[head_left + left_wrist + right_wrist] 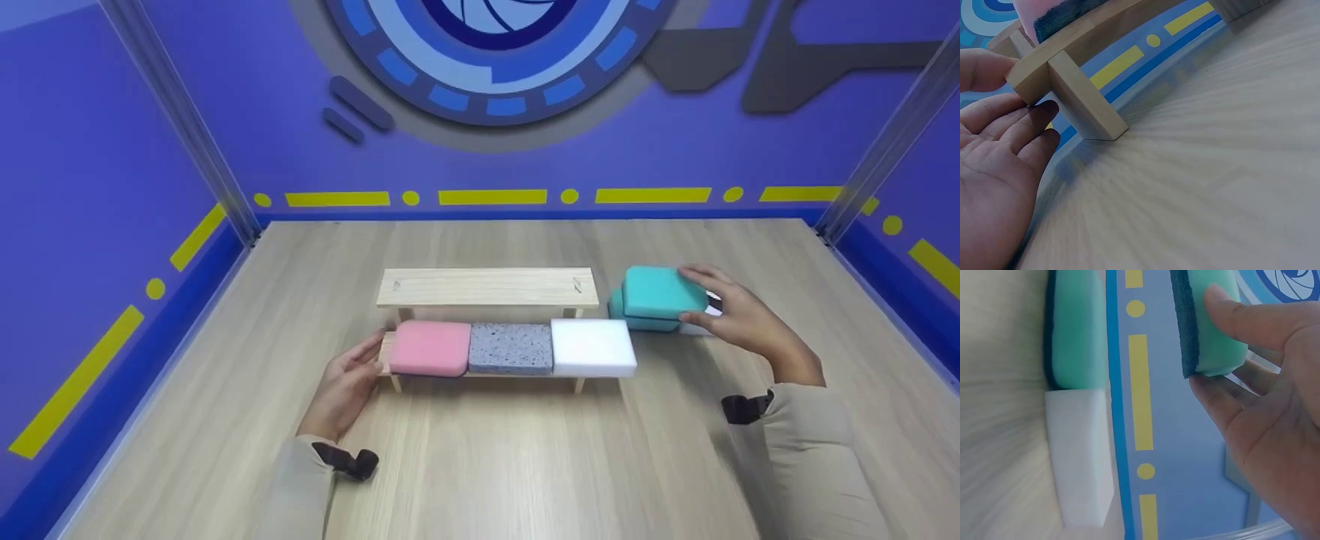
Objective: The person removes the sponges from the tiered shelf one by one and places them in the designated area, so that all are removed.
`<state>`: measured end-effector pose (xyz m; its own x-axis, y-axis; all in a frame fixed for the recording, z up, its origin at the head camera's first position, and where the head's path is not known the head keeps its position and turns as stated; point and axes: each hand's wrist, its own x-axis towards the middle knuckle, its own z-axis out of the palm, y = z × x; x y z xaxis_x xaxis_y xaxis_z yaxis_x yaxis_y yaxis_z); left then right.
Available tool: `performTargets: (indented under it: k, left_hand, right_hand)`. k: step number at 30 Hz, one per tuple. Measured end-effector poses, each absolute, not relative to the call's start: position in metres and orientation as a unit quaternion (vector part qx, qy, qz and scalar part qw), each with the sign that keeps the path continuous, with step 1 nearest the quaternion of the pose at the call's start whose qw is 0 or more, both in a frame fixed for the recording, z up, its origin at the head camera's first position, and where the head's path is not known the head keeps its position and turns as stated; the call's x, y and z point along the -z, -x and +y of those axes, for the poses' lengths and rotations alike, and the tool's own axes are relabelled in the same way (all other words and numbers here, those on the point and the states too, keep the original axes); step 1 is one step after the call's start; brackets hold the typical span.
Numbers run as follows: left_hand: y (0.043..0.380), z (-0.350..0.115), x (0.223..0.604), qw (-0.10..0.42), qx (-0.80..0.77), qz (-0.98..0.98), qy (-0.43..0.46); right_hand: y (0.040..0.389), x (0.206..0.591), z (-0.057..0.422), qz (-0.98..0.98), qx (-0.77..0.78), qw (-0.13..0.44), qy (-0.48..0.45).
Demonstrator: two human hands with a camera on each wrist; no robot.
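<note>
My right hand grips a teal sponge with a dark scouring layer underneath. In the right wrist view that sponge is raised off the table, thumb on one face and fingers beneath. My left hand pinches the left end of the lower board of a two-step wooden stand; the left wrist view shows its fingers around the board's end. Side by side on that lower step lie a pink sponge, a speckled grey block and a white sponge.
Below the held sponge, on the wooden table, lie a second teal sponge and a white block, end to end. The stand's upper step bears nothing. Blue panels wall the table at the back and sides.
</note>
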<state>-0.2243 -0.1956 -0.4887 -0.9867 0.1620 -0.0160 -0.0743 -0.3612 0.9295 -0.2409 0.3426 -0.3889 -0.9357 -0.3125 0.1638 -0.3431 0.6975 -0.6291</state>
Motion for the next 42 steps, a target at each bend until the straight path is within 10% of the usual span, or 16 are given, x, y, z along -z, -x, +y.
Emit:
performTargets:
  k: [42]
  left_hand:
    - [0.223, -0.195, 0.489, 0.075, -0.827, 0.556, -0.04]
  right_hand:
    - [0.224, 0.423, 0.354, -0.93, -0.331, -0.039, -0.155]
